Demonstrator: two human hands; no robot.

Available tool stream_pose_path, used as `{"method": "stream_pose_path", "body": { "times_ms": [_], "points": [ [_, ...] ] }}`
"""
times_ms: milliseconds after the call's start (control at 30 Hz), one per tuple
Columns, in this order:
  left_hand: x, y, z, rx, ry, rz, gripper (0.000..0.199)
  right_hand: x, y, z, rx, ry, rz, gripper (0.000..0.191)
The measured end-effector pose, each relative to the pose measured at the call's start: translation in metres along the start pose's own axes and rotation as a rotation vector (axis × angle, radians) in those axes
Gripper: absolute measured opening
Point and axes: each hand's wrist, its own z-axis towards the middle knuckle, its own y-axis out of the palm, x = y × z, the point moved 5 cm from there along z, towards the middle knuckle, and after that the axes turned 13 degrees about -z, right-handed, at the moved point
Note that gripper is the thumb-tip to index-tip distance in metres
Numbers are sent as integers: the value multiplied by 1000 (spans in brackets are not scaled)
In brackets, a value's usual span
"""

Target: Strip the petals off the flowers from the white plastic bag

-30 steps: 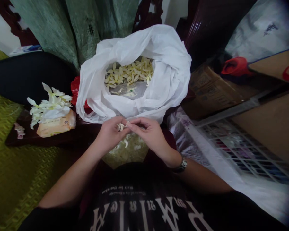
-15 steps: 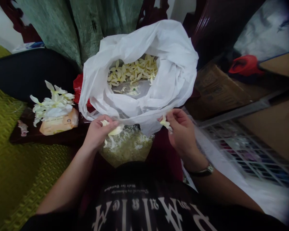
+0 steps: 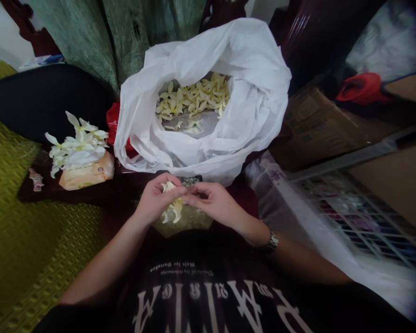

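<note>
My left hand [image 3: 156, 196] is closed around several pale yellow-white flowers [image 3: 175, 210], whose petals hang below its fingers. Against its fingertips press those of my right hand [image 3: 213, 201], pinched; whatever lies between them is hidden. Just under both hands, in front of my lap, is a clear plastic bag [image 3: 190, 221], partly covered by them. Beyond them stands a wide-mouthed white plastic bag [image 3: 263, 101] with many loose flowers [image 3: 208, 95] of the same kind heaped at its far side.
On the left, more flowers [image 3: 78, 141] rest on an orange tissue pack [image 3: 86, 175] on a dark wooden surface. A red plastic bag [image 3: 113, 122] touches the white bag. To the right are a cardboard box [image 3: 326, 125], a red object [image 3: 362, 88] and a wire rack [image 3: 360, 212].
My right hand has moved left from the white bag's near rim, bringing its fingertips to my left hand. The flower it held is no longer distinct. My left hand has shifted slightly right.
</note>
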Motion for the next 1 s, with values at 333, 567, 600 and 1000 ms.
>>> {"method": "stream_pose_path", "body": {
  "times_ms": [333, 567, 600, 1000],
  "points": [
    [7, -2, 3, -14, -107, 80, 27, 8, -18, 1, 169, -47, 16, 19],
    [5, 2, 4, -15, -69, 43, 36, -1, -18, -1, 222, -160, -43, 25],
    [5, 3, 4, -11, -56, 42, 39, -3, -18, -1, 238, -186, -23, 24],
    [21, 20, 4, -4, 158, 276, 26, 15, -7, 8, 405, -52, 352, 14]
  ]
}}
